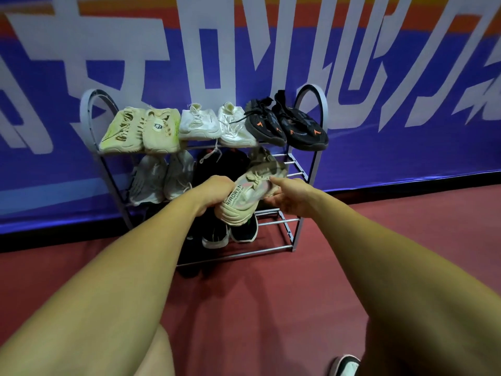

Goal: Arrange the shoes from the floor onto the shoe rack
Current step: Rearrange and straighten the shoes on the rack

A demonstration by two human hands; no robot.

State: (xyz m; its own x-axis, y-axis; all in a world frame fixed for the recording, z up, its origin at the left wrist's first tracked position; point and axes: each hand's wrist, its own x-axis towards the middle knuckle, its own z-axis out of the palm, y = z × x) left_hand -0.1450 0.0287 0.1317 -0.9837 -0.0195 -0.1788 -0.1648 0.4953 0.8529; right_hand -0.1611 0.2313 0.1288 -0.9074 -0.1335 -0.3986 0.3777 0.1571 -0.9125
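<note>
Left hand [214, 195]: gripping beige sneaker [245, 196] heel.
Right hand [291, 198]: holding its toe side.
Shoe rack [311, 158]: middle shelf, 3 o'clock end bare; black shoes [227, 164] at sneaker's 11 o'clock.

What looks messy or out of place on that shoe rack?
On the top shelf, the right-hand black shoe juts past the rack's right end frame, and a white shoe's lace dangles toward the shelf below. The other shoes there sit in neat pairs.

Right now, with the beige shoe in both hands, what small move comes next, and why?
Probably ease the beige shoe right onto the middle shelf: its mate already sits there beside bare bars, and both the left hand and right hand grip it.
</note>
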